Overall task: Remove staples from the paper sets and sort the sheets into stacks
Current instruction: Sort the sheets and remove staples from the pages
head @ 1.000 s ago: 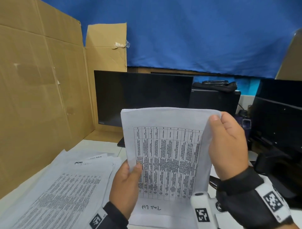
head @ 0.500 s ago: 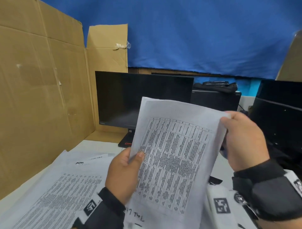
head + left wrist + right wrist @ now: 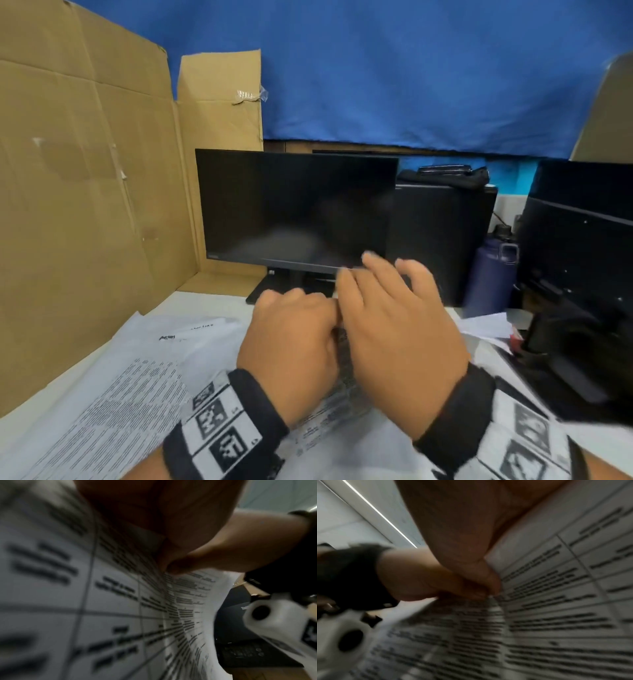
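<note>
The paper set (image 3: 343, 383), white sheets printed with a table, lies low over the desk under both hands, and only a strip shows between them. My left hand (image 3: 294, 339) is curled, knuckles up, and pinches the set. My right hand (image 3: 394, 329) meets it thumb to thumb, its thumb on the sheets and its other fingers (image 3: 373, 263) spread and blurred. In the left wrist view the printed sheet (image 3: 120, 601) bends where a thumb presses it. The right wrist view shows the sheets (image 3: 556, 601) pinched by curled fingers. No staple is visible.
A stack of loose printed sheets (image 3: 120, 411) lies on the white desk at the left. Cardboard walls (image 3: 85, 205) close the left side. A black monitor (image 3: 294, 209) stands behind, with a blue bottle (image 3: 493, 274), more paper (image 3: 486, 323) and black equipment (image 3: 582, 274) at the right.
The paper set, held upright in front of the monitor a second ago, has come down flat toward the desk. Both hands have moved together over it.
</note>
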A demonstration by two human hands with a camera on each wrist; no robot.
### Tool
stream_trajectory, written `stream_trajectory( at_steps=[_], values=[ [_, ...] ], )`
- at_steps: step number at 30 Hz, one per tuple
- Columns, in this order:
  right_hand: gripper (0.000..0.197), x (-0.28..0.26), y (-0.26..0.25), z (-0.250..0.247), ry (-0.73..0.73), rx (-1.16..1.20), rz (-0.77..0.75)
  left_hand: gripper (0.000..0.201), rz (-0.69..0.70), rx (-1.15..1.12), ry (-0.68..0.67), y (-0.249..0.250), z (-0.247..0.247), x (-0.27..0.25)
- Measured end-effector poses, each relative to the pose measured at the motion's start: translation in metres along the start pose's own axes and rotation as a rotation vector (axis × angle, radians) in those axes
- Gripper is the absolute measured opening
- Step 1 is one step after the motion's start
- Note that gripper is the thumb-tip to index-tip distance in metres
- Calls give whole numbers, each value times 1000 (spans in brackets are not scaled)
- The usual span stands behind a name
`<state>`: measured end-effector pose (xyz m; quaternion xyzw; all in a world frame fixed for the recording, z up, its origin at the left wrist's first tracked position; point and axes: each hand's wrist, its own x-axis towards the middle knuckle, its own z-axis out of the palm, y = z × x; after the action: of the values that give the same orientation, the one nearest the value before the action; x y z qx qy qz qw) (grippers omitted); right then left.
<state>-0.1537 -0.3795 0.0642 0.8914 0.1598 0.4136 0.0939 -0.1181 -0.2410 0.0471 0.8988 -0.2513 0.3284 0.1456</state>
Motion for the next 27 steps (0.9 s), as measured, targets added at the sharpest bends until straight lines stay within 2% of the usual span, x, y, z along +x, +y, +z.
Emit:
stream_trajectory(
  at_steps=[3, 5, 6, 8, 10, 12, 14, 15, 17, 18, 21, 23, 25, 27],
  values=[
    [15, 3, 14, 3, -183, 7, 54, 17, -20, 148, 1, -2, -6, 5],
    [11, 3, 30, 6, -342, 15, 159, 24, -104, 204, 24, -16, -14, 7],
    [12, 1, 41, 8, -420, 18, 235, 33, -162, 228, 39, -26, -17, 7],
    [23, -8, 66, 13, -428, 158, 417, 78, -347, 204, 41, -49, -21, 5],
    [30, -18, 87, 18, -375, 440, 604, 116, -530, 6, 24, -68, -21, -1],
    [27, -26, 94, 24, -258, 678, 733, 127, -646, -392, -12, -73, -14, -8],
    [23, -32, 89, 33, -163, 871, 831, 117, -747, -833, -115, -60, -2, -16],
    [22, -35, 83, 37, -148, 935, 849, 99, -791, -1052, -151, -54, 6, -17],
    [21, -39, 66, 44, -130, 1006, 821, 46, -825, -1350, -94, -46, 21, -17],
    [19, -41, 58, 47, -101, 1011, 786, 36, -815, -1370, -36, -42, 24, -16],
    [25, -48, 38, 55, 46, 1009, 715, 27, -734, -1144, 154, -35, 28, -9],
    [26, -51, 30, 62, 93, 1016, 727, 19, -689, -1051, 238, -33, 29, -7],
    [26, -54, 25, 71, 80, 1042, 754, 16, -669, -1035, 261, -32, 31, -7],
    [30, -58, 23, 77, 47, 1092, 781, 22, -673, -1068, 214, -31, 33, -10]
  ],
)
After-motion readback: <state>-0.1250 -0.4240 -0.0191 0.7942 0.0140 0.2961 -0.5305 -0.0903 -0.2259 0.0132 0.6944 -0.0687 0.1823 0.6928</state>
